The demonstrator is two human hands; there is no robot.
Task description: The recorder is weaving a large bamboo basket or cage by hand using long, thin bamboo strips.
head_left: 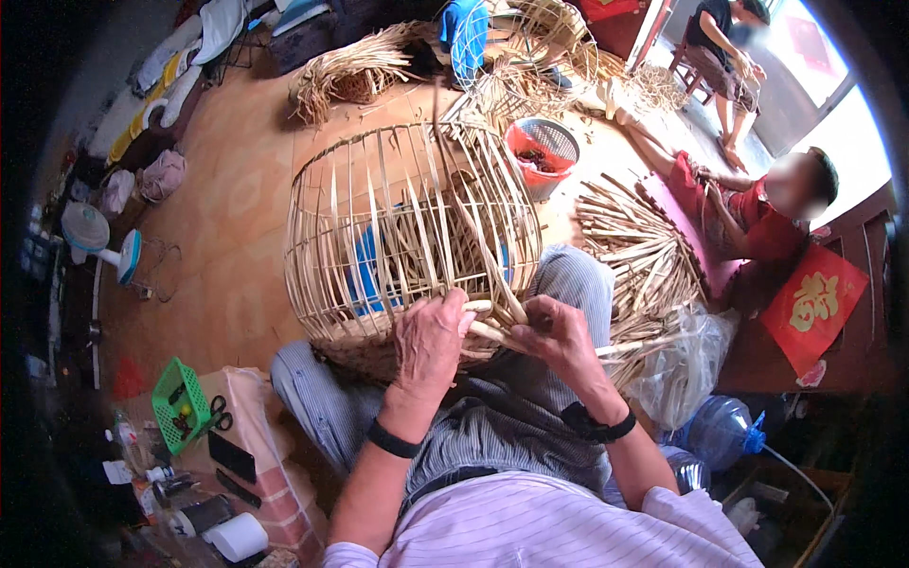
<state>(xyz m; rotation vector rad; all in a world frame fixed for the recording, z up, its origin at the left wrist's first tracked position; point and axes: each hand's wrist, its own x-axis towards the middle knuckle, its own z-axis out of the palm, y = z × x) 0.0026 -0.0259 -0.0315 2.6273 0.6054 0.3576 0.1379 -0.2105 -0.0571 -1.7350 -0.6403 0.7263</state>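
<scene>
Left hand (431,339) is pressed on the bamboo basket frame's (407,227) rim; a bamboo strip (492,331) is pinched by the right hand (559,336). If overbent, the strip could be snapped.

A round, half-woven basket of pale bamboo strips (407,237) lies tipped on its side, just beyond both hands, its open upright ribs fanning away, woven base nearest them.

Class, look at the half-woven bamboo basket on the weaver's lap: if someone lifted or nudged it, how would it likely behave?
The basket frame is open slats with wide gaps, so probably light for its bulk. Its rounded side rests on the lap, so it may roll if both hands let go. Loose strip ends look springy, perhaps shifting when pushed.
</scene>
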